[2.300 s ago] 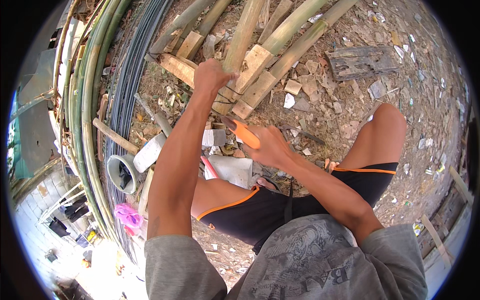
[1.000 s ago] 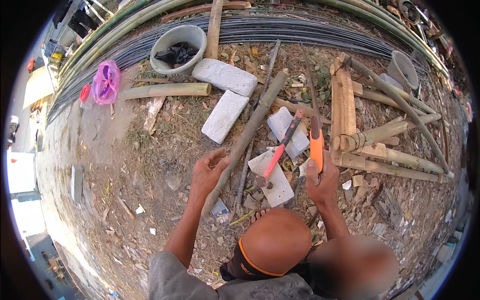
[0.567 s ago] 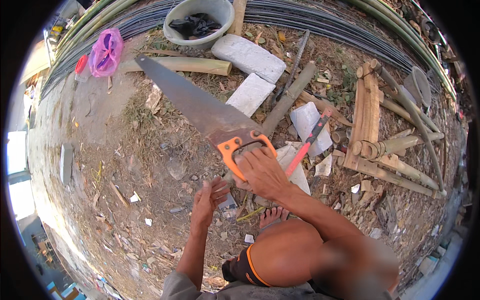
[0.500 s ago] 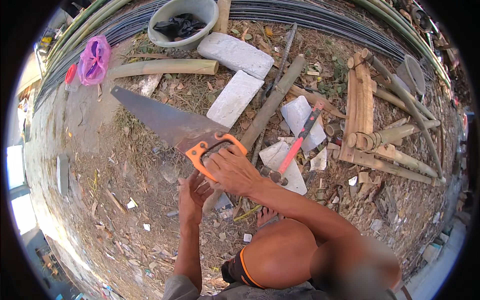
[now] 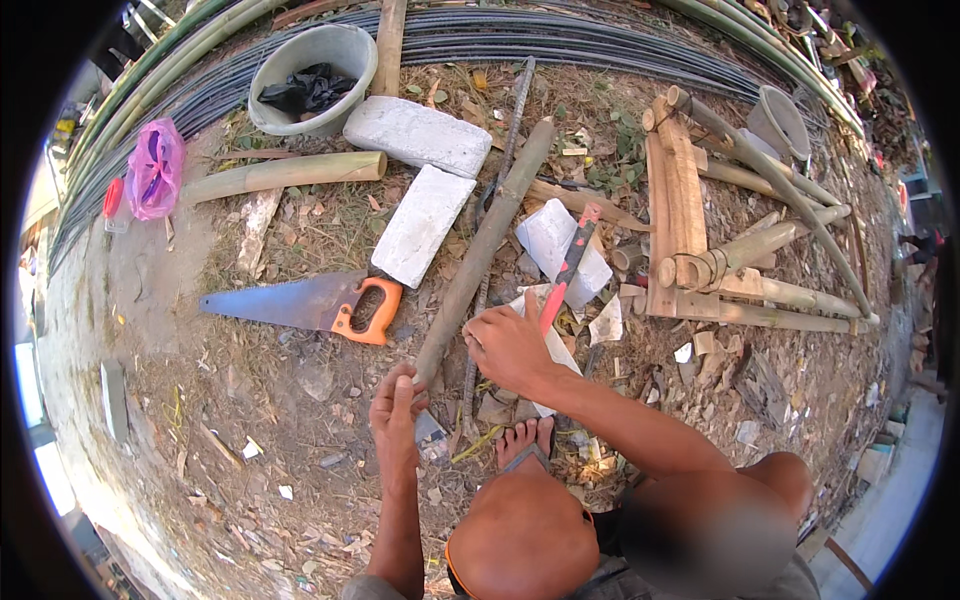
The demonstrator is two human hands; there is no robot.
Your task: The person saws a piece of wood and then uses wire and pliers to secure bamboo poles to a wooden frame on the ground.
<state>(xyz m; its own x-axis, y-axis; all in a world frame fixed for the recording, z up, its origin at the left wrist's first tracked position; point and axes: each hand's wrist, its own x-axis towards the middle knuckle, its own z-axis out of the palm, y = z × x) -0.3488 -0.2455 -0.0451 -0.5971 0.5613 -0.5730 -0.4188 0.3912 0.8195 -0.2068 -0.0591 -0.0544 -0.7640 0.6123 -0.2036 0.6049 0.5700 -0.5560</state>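
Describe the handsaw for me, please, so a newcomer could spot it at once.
Find the grey bucket near the top left, then the two white blocks at its lower right. Just below the lower block, left of the long pole, the handsaw lies on the ground. Its orange handle and broad, tapering blade set it apart from the blocks and pole.

We see a grey-brown pole, a saw with its blade shading from blue-grey to rusty brown at the orange handle, and a pink-red tool handle patched with black. We note chalk-white blocks, a pale grey-green bucket, a black bag and a pink-purple bag.
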